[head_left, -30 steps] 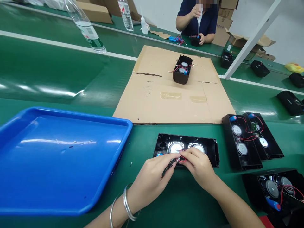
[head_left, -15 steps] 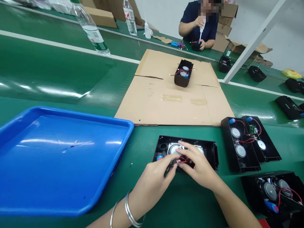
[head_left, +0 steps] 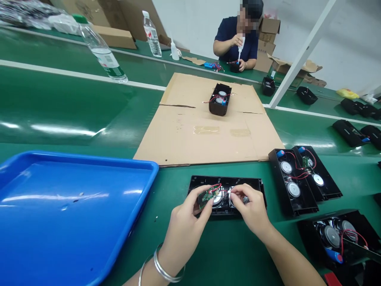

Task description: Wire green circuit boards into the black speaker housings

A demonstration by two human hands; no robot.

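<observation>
Tilts the circuit board (head_left: 206,196) into fuller view than half a second ago, over the black housing (head_left: 225,211), and draws the right hand (head_left: 253,210) from spread to pinch. Shows two speakers (head_left: 218,200) in the housing, specks in the blue tray (head_left: 68,228). Clamps the board in the left hand (head_left: 187,220), apart from the right; cannot tell what the pinch holds.

The small green board (head_left: 206,196) tilts in the left hand (head_left: 188,222), red wires (head_left: 217,185) looping off its upper edge — over the black case (head_left: 224,212), which lies open side up on the bench (head_left: 232,254), two round, pale-backed speakers (head_left: 218,199) inside.
</observation>
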